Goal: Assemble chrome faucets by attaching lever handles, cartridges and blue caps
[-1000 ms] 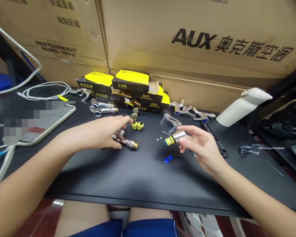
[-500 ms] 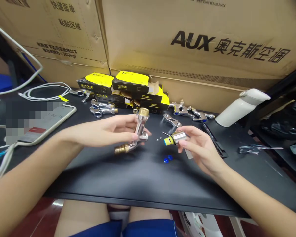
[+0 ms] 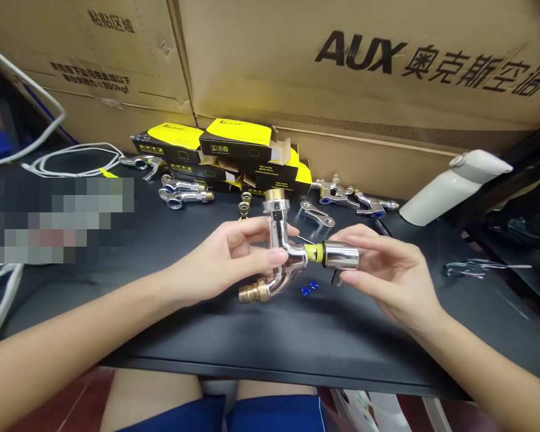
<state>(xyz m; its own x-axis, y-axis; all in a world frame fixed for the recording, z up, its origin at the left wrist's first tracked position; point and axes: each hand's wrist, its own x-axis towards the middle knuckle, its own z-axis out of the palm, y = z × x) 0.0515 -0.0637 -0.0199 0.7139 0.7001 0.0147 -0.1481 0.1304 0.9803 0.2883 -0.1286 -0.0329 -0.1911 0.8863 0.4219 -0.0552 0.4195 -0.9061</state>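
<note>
A chrome faucet body (image 3: 289,271) with brass ends is gripped in my left hand (image 3: 240,258), its threaded end up and its hose nozzle pointing left. My right hand (image 3: 391,273) pinches a chrome cylinder (image 3: 342,255) with a yellow cartridge (image 3: 314,252) sticking out of its left side. The cartridge's tip meets the side opening of the faucet body; how far it sits inside is hidden. Two blue caps (image 3: 309,288) lie on the black table just below. Behind the hands rests a chrome handle (image 3: 317,214).
Black and yellow boxes (image 3: 236,144) are stacked at the back, with chrome faucets (image 3: 186,195) in front and more to the right. A white bottle (image 3: 452,187) leans at the right, near a clear plastic bag (image 3: 481,267). White cables (image 3: 74,157) lie at the left.
The faucet body and the cylinder have come together, the cartridge now at the side opening. My left hand has moved right and turned the body. The view has shifted slightly.
</note>
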